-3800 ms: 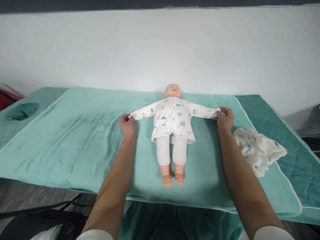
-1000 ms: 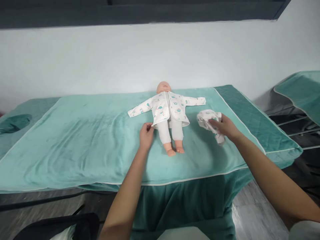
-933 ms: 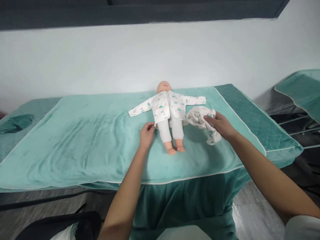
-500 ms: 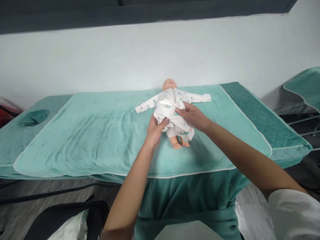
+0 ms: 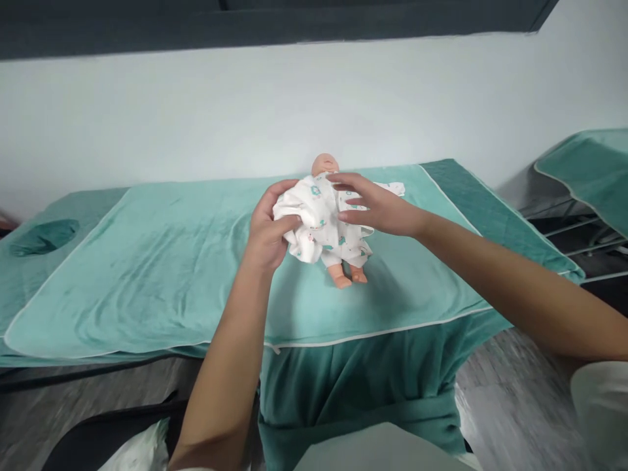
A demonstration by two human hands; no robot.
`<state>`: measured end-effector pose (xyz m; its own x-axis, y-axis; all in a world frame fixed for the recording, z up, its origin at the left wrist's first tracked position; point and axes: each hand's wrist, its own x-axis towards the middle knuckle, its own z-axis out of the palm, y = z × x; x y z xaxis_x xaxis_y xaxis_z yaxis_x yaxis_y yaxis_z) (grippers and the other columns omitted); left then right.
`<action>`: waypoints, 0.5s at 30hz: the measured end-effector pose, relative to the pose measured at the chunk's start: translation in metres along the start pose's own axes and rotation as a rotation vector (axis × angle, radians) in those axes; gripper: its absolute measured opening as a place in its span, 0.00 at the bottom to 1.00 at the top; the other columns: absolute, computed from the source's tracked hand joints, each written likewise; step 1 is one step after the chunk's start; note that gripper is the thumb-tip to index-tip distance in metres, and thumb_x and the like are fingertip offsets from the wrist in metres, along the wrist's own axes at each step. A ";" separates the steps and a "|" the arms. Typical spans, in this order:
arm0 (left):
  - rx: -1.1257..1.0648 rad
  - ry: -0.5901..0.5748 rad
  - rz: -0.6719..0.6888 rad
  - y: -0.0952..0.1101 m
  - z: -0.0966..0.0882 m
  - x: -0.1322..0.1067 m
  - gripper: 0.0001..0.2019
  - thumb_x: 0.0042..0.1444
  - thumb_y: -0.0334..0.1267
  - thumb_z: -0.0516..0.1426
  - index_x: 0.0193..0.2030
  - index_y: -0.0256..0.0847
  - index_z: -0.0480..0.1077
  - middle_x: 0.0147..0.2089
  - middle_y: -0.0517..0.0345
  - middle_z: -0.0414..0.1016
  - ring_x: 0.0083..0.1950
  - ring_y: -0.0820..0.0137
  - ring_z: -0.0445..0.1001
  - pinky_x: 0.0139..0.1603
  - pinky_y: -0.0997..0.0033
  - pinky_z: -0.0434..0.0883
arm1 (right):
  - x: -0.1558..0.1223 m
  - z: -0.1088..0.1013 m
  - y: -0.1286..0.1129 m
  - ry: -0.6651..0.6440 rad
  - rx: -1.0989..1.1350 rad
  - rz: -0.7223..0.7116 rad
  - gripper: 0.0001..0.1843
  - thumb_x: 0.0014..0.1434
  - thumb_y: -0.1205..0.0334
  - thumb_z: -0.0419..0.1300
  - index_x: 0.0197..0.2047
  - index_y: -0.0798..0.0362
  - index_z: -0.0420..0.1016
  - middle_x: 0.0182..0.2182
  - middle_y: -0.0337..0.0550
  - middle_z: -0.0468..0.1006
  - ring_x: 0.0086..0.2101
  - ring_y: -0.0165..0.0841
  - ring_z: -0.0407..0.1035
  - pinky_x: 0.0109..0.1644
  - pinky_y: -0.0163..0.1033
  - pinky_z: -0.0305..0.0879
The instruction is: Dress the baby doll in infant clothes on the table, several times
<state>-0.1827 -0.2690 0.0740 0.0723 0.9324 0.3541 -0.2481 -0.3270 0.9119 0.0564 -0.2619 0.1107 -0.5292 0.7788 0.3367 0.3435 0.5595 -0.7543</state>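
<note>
Head view: biggest thing you've got is the pale wall (image 5: 196, 118), with the green bed (image 5: 466, 196) running along it, far edge right up against it. A lighter green sheet (image 5: 161, 268) covers most of the bed, rumpled toward the left end. Off the near edge, bottom left, you've got a black chair (image 5: 98, 438) with something white on it, too cut off to tell what.

Your doll (image 5: 324, 162) is on its back on the sheet, right of the bed's middle, head by the far edge, feet pointing at the near one. In front of its torso is your bunched white printed cloth (image 5: 314, 216); can't tell how much of it touches the doll. Your left hand (image 5: 267, 226) has that cloth pinched by its left side, thumb in front. Your right hand (image 5: 375, 206) is spread wide at the other side; can't tell if those fingertips touch fabric.
</note>
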 end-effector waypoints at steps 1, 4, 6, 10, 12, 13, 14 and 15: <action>-0.010 -0.034 -0.018 0.006 0.004 0.001 0.27 0.43 0.33 0.66 0.53 0.46 0.72 0.47 0.58 0.76 0.55 0.54 0.78 0.50 0.60 0.78 | 0.006 0.000 -0.011 0.005 -0.011 -0.053 0.32 0.57 0.50 0.67 0.64 0.41 0.68 0.65 0.44 0.65 0.64 0.45 0.62 0.62 0.55 0.68; -0.032 -0.073 -0.054 0.022 0.014 0.005 0.24 0.45 0.35 0.68 0.51 0.44 0.72 0.46 0.57 0.75 0.57 0.52 0.77 0.52 0.57 0.78 | 0.027 0.000 -0.041 0.037 -0.062 -0.133 0.26 0.56 0.51 0.69 0.56 0.47 0.72 0.55 0.43 0.72 0.58 0.42 0.66 0.60 0.51 0.69; 0.000 -0.036 -0.009 0.031 0.017 0.009 0.22 0.47 0.37 0.69 0.50 0.42 0.71 0.44 0.57 0.74 0.57 0.53 0.78 0.53 0.57 0.78 | 0.039 -0.003 -0.055 0.058 -0.087 -0.118 0.18 0.56 0.55 0.69 0.47 0.52 0.74 0.44 0.40 0.74 0.51 0.39 0.68 0.56 0.47 0.69; 0.114 0.006 0.101 0.044 0.010 0.009 0.20 0.49 0.45 0.70 0.45 0.41 0.72 0.40 0.59 0.75 0.52 0.58 0.80 0.50 0.60 0.80 | 0.053 -0.009 -0.066 0.073 -0.079 -0.086 0.14 0.54 0.61 0.70 0.33 0.55 0.68 0.31 0.35 0.67 0.44 0.35 0.68 0.50 0.42 0.68; 0.108 -0.051 0.051 0.047 0.003 0.005 0.21 0.49 0.49 0.70 0.43 0.40 0.74 0.38 0.58 0.77 0.51 0.56 0.81 0.47 0.61 0.81 | 0.055 -0.011 -0.066 0.130 -0.012 -0.088 0.13 0.57 0.62 0.67 0.32 0.54 0.66 0.30 0.35 0.65 0.42 0.34 0.69 0.49 0.41 0.68; 0.104 -0.092 -0.006 0.047 -0.001 0.002 0.21 0.48 0.51 0.70 0.42 0.39 0.74 0.37 0.57 0.77 0.51 0.55 0.81 0.45 0.61 0.81 | 0.055 -0.011 -0.065 0.165 0.038 -0.092 0.12 0.58 0.62 0.66 0.32 0.54 0.65 0.30 0.35 0.65 0.41 0.33 0.69 0.48 0.41 0.68; 0.112 -0.136 -0.074 0.048 -0.003 0.000 0.22 0.48 0.52 0.71 0.40 0.38 0.75 0.36 0.56 0.78 0.50 0.53 0.82 0.43 0.61 0.81 | 0.055 -0.010 -0.063 0.193 0.094 -0.097 0.12 0.59 0.62 0.65 0.33 0.54 0.65 0.30 0.35 0.65 0.40 0.33 0.70 0.47 0.41 0.69; 0.129 -0.168 -0.138 0.047 -0.005 -0.003 0.21 0.46 0.51 0.72 0.39 0.37 0.75 0.35 0.55 0.78 0.50 0.51 0.82 0.41 0.60 0.82 | 0.054 -0.009 -0.060 0.208 0.153 -0.101 0.11 0.60 0.61 0.65 0.34 0.53 0.65 0.31 0.35 0.66 0.40 0.33 0.70 0.46 0.41 0.69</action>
<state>-0.1990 -0.2864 0.1152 0.2596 0.9344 0.2439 -0.1005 -0.2251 0.9692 0.0142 -0.2512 0.1790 -0.3785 0.7713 0.5117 0.1677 0.6008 -0.7816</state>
